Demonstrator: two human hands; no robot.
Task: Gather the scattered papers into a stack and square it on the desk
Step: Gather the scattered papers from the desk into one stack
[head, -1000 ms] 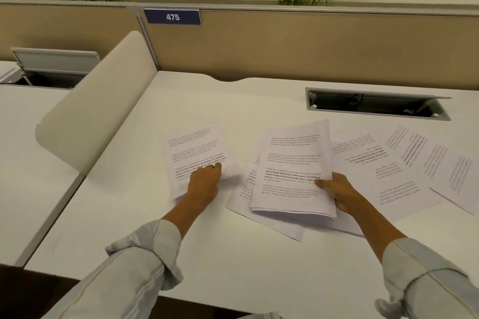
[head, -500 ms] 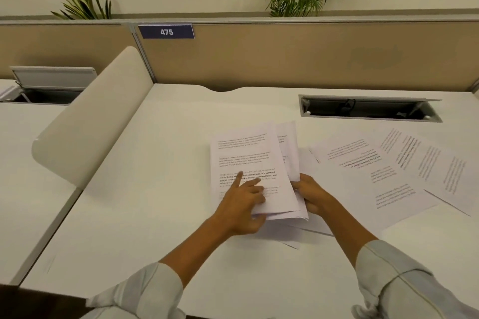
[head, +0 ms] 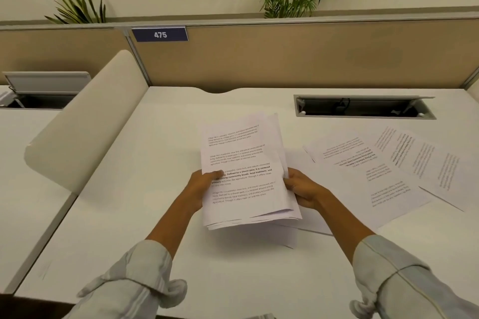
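I observe the stack of papers [head: 246,171] held between both hands above the white table [head: 160,137], near its middle and in front of the open cable tray [head: 363,107]. The left hand [head: 201,188] grips the stack's left edge, thumb lying on the printed top sheet and fingers hidden beneath. The right hand [head: 302,189] is closed on the stack's right edge, fingers curled round it. The sheets are not squared: their lower edges fan out unevenly and a second sheet's top corner projects at the stack's upper right. One loose sheet [head: 290,237] lies flat on the table under the stack's lower right corner. To the right of the stack, two further printed sheets remain on the table: the nearer sheet [head: 363,176] lies just beside the right hand, and the farther sheet [head: 427,163] overlaps its right side. I cannot tell whether the stack's lower edge touches the table.
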